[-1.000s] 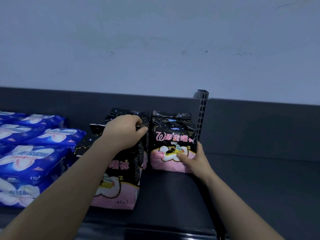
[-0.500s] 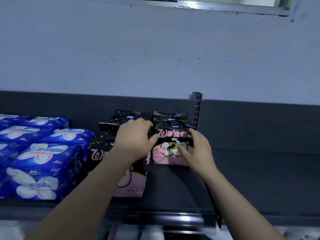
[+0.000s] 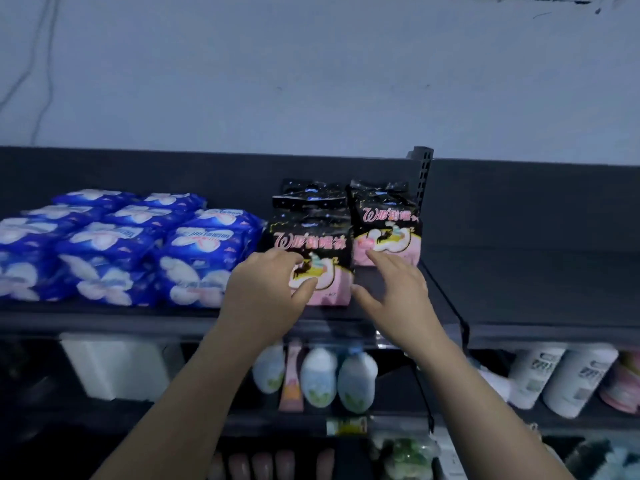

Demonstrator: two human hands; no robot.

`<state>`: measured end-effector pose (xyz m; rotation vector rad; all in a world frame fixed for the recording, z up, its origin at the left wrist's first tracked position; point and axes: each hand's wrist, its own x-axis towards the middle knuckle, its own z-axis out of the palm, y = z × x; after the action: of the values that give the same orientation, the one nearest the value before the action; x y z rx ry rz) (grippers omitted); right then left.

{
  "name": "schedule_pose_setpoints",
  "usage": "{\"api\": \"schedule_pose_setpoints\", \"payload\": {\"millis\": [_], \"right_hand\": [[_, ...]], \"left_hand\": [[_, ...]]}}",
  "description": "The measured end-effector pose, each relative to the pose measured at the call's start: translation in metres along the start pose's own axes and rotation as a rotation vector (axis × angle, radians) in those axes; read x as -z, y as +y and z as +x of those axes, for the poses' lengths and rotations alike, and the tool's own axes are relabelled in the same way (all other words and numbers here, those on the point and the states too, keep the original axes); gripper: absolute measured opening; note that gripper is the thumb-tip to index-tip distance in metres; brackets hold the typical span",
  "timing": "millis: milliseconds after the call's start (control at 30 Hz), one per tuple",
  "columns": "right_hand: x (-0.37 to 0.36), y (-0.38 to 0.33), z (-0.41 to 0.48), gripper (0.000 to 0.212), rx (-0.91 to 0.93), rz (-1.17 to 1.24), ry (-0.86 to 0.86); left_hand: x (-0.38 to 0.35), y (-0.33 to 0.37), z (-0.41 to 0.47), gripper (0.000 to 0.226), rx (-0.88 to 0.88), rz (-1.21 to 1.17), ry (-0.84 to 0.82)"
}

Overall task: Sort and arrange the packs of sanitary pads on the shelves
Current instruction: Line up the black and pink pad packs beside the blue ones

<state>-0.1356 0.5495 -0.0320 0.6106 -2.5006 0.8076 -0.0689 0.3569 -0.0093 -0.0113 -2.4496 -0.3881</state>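
The front black pack (image 3: 317, 244) stands on the top shelf (image 3: 519, 292), near its edge, right of the blue packs (image 3: 194, 258). The left hand (image 3: 270, 292) lies on its face, fingers bent; blur hides whether it grips. The right hand (image 3: 398, 289), fingers spread, touches the rear pack (image 3: 386, 233) beside it. A careless tug could tip the front pack off. Both hands sat higher half a second ago.

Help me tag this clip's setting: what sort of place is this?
Probably a shop: a dark shelf holds rows of blue packs and black packs, with bottles on the shelf below.
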Motion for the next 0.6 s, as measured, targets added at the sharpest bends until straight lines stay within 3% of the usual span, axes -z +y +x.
{"api": "schedule_pose_setpoints", "payload": {"millis": [333,600], "right_hand": [[-0.026,-0.094,-0.083,0.059,0.224,0.159,-0.225],[-0.041,-0.143,-0.141,0.057,0.429,0.297,-0.476]], "left_hand": [[0.059,-0.043,-0.136,0.035,0.318,0.127,-0.065],[0.109,-0.022,-0.255,0.041,0.651,0.268,-0.012]]}}
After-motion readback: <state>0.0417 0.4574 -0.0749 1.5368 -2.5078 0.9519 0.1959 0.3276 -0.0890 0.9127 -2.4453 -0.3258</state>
